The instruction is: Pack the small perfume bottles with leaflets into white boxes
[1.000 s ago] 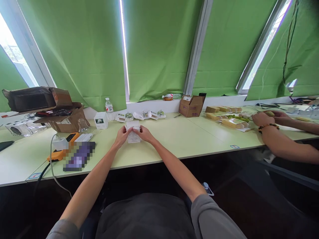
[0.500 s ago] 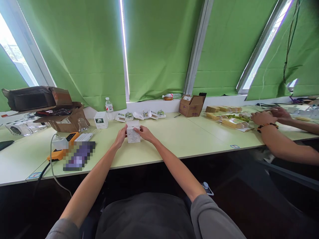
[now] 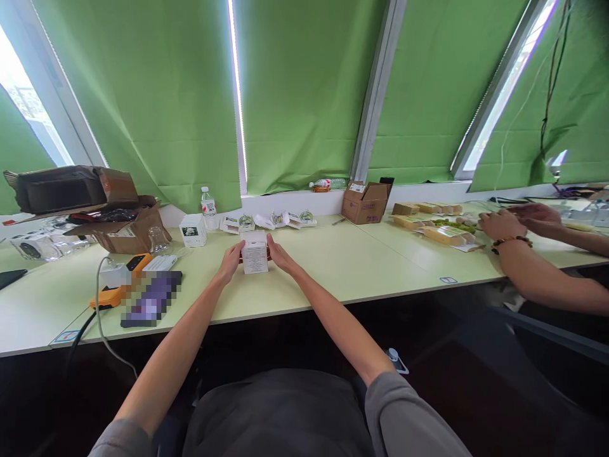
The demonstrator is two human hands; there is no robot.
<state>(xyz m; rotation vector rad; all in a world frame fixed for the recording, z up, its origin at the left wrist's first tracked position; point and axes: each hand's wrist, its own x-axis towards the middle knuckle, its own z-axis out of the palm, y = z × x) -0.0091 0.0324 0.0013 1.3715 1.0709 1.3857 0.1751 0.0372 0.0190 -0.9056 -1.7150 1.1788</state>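
A small white carton (image 3: 255, 259) with fine printing on its front stands upright on the table before me, a flap raised at its top. My left hand (image 3: 231, 261) grips its left side, the fingers partly hidden behind it. On the opposite side my right hand (image 3: 278, 255) holds the carton too, thumb up along the edge and fingertips behind. Just beyond it, several small white-and-green packets (image 3: 246, 221) lie in a row by the wall.
Left are a white box (image 3: 193, 230), a water bottle (image 3: 208, 202), a glass (image 3: 157, 239), cardboard boxes (image 3: 126, 231), an orange power strip (image 3: 111, 296) and a blurred purple item (image 3: 155, 298). Right are a brown carton (image 3: 366, 204), yellow boxes (image 3: 447, 235) and another person's hands (image 3: 504, 225).
My right thumb has left the carton's printed front and moved right to its side edge. The carton and my left hand have stayed in place.
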